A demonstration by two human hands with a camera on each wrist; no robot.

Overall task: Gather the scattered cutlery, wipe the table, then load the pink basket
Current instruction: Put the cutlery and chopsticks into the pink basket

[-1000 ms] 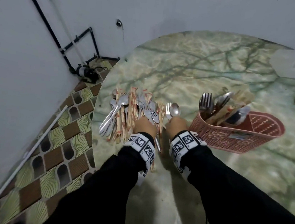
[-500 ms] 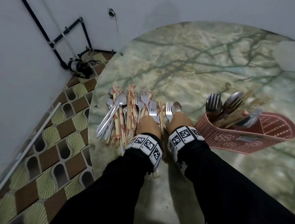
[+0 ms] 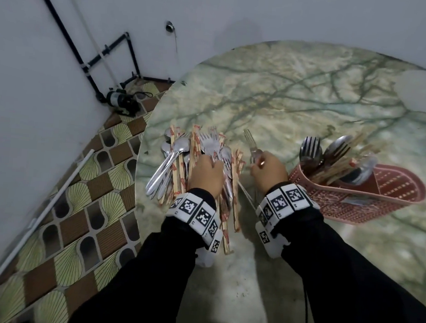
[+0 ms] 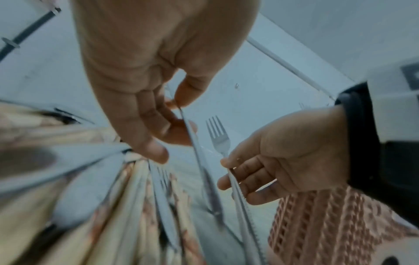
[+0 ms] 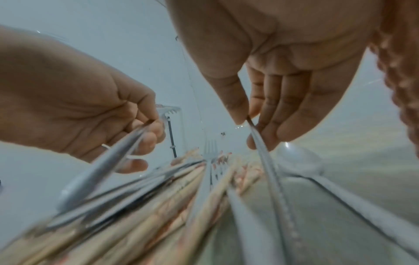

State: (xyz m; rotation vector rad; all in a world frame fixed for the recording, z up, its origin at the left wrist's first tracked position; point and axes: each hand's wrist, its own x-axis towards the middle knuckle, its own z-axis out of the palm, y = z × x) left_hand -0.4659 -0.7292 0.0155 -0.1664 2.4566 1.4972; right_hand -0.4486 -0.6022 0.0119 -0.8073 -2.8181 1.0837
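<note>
A: Hand status?

B: Left hand (image 3: pixel 207 171) is pinching a thin metal handle (image 4: pixel 192 136) between thumb and fingers, over the cutlery pile (image 3: pixel 193 165). Can't tell which piece it belongs to. Right hand (image 3: pixel 267 172) is pinching one fork (image 3: pixel 251 144) by the handle, tines pointing away from the wrist, clear of the worktop (image 3: pixel 287 106).

A: Counts?

B: One fork is sitting in the right hand. One spoon (image 5: pixel 299 159) is lying on the worktop just under the right hand's fingers. The pile under and left of the left hand is mixing spoons, forks and paper-wrapped chopsticks; pieces are overlapping, so I'm not getting an exact count.

A: Basket?

B: One pink basket (image 3: pixel 357 198) is lying on its side on the worktop, just right of the right hand. Its open end is facing the hand, with forks, spoons and chopsticks sticking out; two fork heads are showing clearly.

A: Any writing?

B: Chopstick sleeves are showing red print, too small to read. Both wrists are wearing white bands (image 3: pixel 197 211) with black square code markers. No brand is reading anywhere.
</note>
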